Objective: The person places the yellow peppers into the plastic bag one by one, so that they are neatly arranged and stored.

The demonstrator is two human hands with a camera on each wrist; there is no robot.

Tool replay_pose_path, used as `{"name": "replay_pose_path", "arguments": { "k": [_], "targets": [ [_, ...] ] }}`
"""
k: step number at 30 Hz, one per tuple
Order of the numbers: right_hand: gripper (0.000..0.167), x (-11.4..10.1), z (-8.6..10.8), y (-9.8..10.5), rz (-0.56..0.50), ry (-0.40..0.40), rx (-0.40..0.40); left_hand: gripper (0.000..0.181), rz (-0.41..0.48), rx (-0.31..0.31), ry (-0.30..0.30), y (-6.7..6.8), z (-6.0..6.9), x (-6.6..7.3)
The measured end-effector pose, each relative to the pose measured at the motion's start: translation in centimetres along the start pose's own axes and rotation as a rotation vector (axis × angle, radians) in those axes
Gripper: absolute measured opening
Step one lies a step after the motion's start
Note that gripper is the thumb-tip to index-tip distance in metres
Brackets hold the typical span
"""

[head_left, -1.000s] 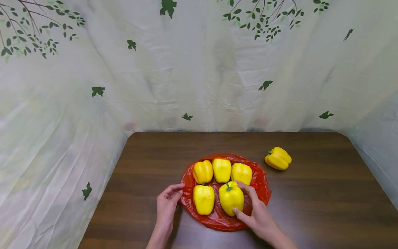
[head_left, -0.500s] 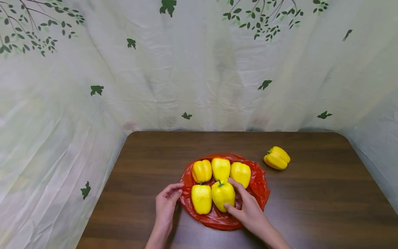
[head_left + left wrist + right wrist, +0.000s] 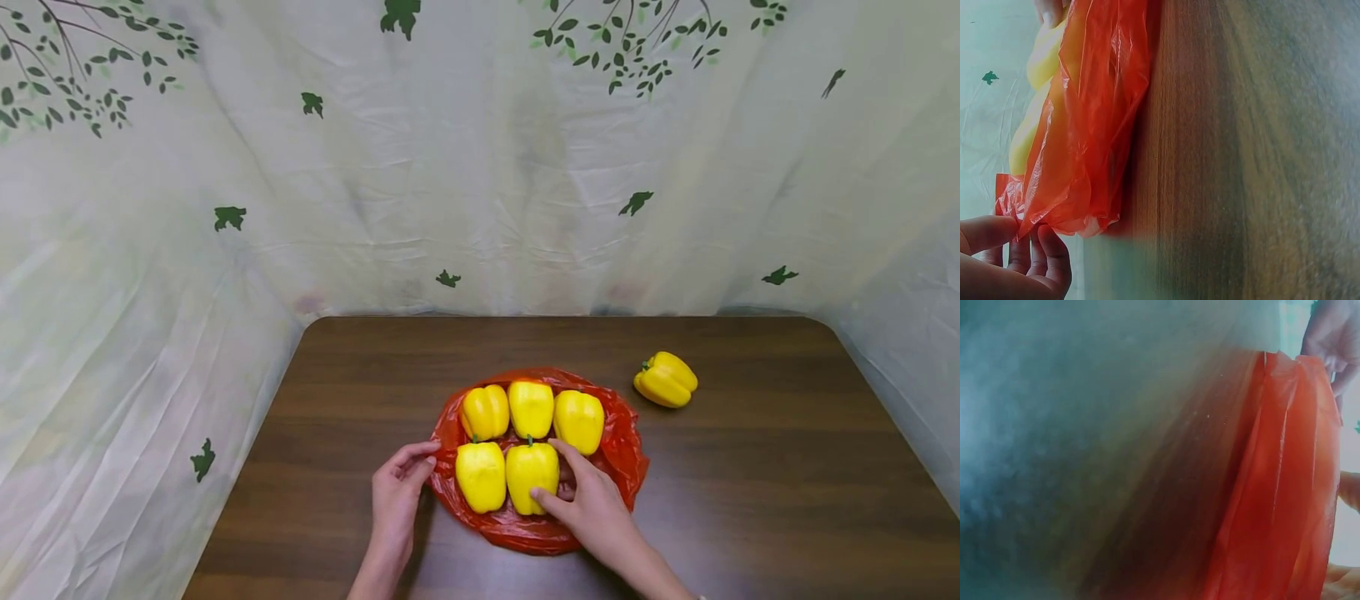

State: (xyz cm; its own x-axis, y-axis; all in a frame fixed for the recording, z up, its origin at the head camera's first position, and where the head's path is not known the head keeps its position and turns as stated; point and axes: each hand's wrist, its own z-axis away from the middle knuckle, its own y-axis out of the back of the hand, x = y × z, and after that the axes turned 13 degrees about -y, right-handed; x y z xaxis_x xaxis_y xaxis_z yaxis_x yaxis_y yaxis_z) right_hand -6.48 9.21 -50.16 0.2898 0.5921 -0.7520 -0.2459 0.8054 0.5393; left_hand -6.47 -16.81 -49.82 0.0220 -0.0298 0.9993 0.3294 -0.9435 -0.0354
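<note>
A red plastic bag lies spread wide on the table, with several yellow bell peppers inside in two rows. My left hand pinches the bag's left rim between thumb and fingers; the left wrist view shows the thin red film in that grip. At the front right of the bag, my right hand holds a bell pepper, thumb in front and fingers behind. This pepper stands beside another front bell pepper. In the right wrist view the bag's side hides most of the right hand.
One more yellow bell pepper lies on its side on the brown wooden table, right of and behind the bag. A pale curtain with leaf prints hangs behind the table and along its sides.
My right hand has moved the bell pepper left and lowered it beside the other front pepper. The left hand has kept its grip on the bag's rim.
</note>
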Motion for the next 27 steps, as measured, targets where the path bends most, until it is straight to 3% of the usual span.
{"name": "replay_pose_path", "arguments": {
  "k": [6,14,23,27],
  "targets": [
    [0.076,0.0,0.5,0.3,-0.061,-0.014,0.025,0.022,0.004,0.004,0.010,0.1,0.0,0.0],
    [0.049,0.4,1.9,2.4,-0.166,0.121,0.130,0.021,0.005,0.013,0.011,0.3,0.0,0.0],
    [0.045,2.8,1.7,5.3,-0.085,0.286,0.248,0.021,0.005,0.010,0.018,0.3,0.0,0.1],
    [0.048,3.6,1.4,6.9,-0.030,0.325,0.338,0.022,0.001,0.002,0.025,0.3,-0.1,0.3]
  ]
}}
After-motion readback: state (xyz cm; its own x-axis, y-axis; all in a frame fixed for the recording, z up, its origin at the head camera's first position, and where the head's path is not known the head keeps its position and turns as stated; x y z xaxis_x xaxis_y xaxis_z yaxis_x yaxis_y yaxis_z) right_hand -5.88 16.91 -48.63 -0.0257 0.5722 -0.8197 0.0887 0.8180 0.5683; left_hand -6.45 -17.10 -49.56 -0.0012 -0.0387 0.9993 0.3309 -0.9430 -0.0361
